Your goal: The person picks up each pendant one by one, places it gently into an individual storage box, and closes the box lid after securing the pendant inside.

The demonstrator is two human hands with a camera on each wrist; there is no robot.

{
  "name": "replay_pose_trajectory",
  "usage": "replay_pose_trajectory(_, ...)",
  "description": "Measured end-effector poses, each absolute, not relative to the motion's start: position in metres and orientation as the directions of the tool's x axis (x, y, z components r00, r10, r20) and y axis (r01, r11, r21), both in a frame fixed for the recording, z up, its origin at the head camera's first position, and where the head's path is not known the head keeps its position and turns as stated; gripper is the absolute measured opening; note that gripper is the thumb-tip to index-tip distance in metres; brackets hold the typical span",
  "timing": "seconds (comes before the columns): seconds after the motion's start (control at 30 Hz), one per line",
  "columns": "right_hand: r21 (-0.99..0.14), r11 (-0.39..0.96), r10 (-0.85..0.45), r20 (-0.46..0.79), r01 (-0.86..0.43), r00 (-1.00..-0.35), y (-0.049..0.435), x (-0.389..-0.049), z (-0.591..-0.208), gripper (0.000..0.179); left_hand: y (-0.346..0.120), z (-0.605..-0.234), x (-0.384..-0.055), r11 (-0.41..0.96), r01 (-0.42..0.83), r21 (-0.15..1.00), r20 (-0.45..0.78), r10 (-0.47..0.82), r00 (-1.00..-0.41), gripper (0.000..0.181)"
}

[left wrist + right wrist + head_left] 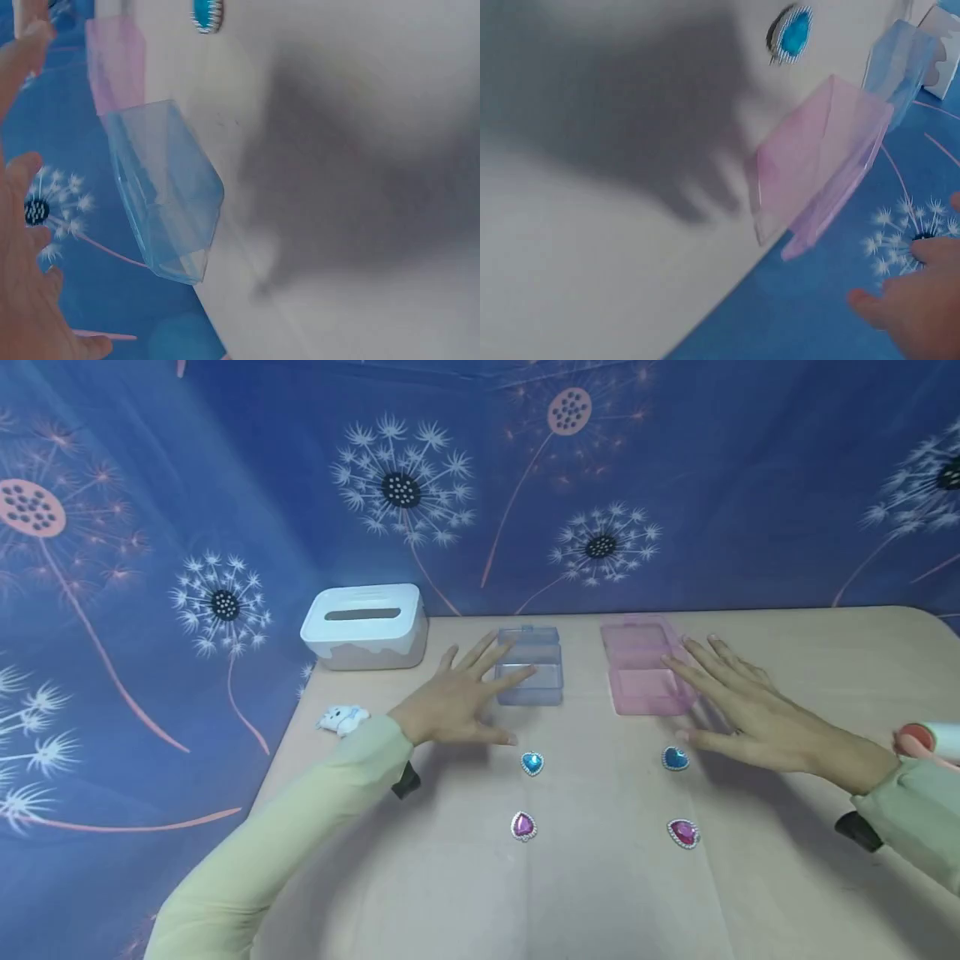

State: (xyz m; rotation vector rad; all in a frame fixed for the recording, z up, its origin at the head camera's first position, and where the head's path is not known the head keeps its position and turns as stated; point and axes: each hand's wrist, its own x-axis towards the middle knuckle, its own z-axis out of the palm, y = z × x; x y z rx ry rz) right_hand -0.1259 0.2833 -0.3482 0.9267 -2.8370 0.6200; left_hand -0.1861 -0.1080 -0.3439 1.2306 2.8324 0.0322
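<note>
Worktop (600, 893), lower frame | left grip (459, 700) spread, empty, overlapping blue box (543, 687), centre | right grip (753, 718) spread, empty, overlapping pink box (645, 692), centre-right

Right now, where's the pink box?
In the head view, the pink box sits toward the back of the table, right of the blue box, near the right hand.

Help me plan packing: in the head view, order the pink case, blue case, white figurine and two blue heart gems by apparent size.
1. Pink case
2. Blue case
3. White figurine
4. Left blue gem and right blue gem: too alike to rank
</note>
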Motion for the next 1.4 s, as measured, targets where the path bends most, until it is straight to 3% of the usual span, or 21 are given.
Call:
replay_pose_trajectory(0.1,-0.377,0.708,-0.505,0.320,-0.597,-0.802,0.272,-0.124,-0.352,0.089,-0.109,-0.348,-0.191,0.703,0.691,0.168,0.005,0.700,-0.714,0.093)
replay_pose_trajectory(0.23,-0.440,0.706,-0.406,0.391,-0.555,-0.826,0.245,-0.118,-0.359,0.079,-0.111,-0.357,-0.199,0.686,0.589,0.427,0.082,0.620,-0.781,0.094)
replay_pose_trajectory(0.33,-0.546,0.667,-0.373,0.344,-0.507,-0.862,0.223,-0.114,-0.366,0.070,-0.112,-0.368,-0.206,0.635,0.518,0.572,0.131,0.553,-0.823,0.094)
replay_pose_trajectory(0.5,-0.732,0.530,-0.452,0.183,-0.427,-0.873,0.186,-0.115,-0.381,0.063,-0.109,-0.389,-0.214,0.564,0.422,0.710,0.173,0.441,-0.881,0.087)
replay_pose_trajectory(0.67,-0.803,0.457,-0.504,0.120,-0.382,-0.855,0.157,-0.119,-0.393,0.061,-0.105,-0.406,-0.219,0.477,0.297,0.827,0.118,0.370,-0.922,0.084)
replay_pose_trajectory(0.93,-0.768,0.469,-0.531,0.150,-0.437,-0.834,0.130,-0.121,-0.405,0.054,-0.104,-0.416,-0.228,0.335,0.191,0.923,0.085,0.305,-0.949,0.079)
replay_pose_trajectory(1.23,-0.691,0.528,-0.575,0.138,-0.494,-0.807,0.119,-0.124,-0.410,0.046,-0.103,-0.423,-0.233,0.212,0.153,0.965,0.078,0.327,-0.942,0.084)
replay_pose_trajectory(1.4,-0.659,0.564,-0.571,0.124,-0.498,-0.811,0.117,-0.125,-0.411,0.039,-0.100,-0.409,-0.227,0.150,0.139,0.979,0.075,0.369,-0.926,0.086)
